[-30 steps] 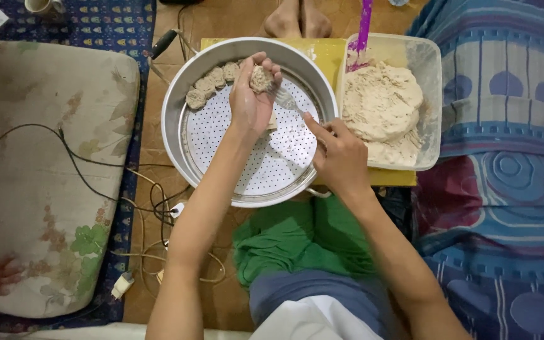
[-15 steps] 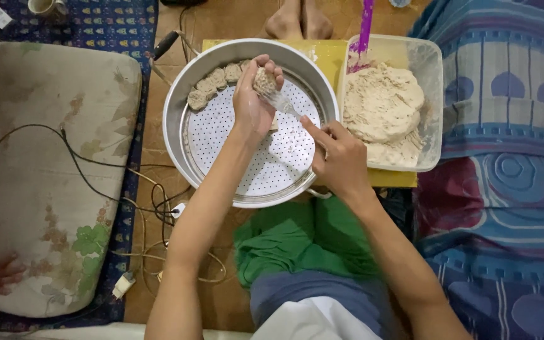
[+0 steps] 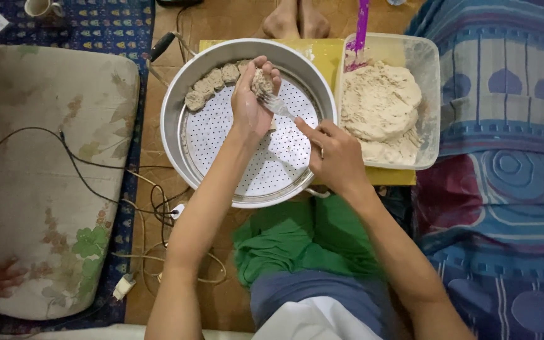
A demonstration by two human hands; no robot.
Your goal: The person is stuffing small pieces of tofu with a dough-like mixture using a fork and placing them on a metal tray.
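Overhead view of dumpling shaping. Left hand (image 3: 250,104) cups a small lump of filling (image 3: 261,82) over the perforated steamer tray (image 3: 221,135), held above the row of finished dumplings (image 3: 212,85) so each new piece can drop beside the last. Right hand (image 3: 335,154) pinches a fork (image 3: 279,106), tines against the lump to press it. Clear tub of dough mixture (image 3: 382,107) stands just beside the tray, within easy reach.
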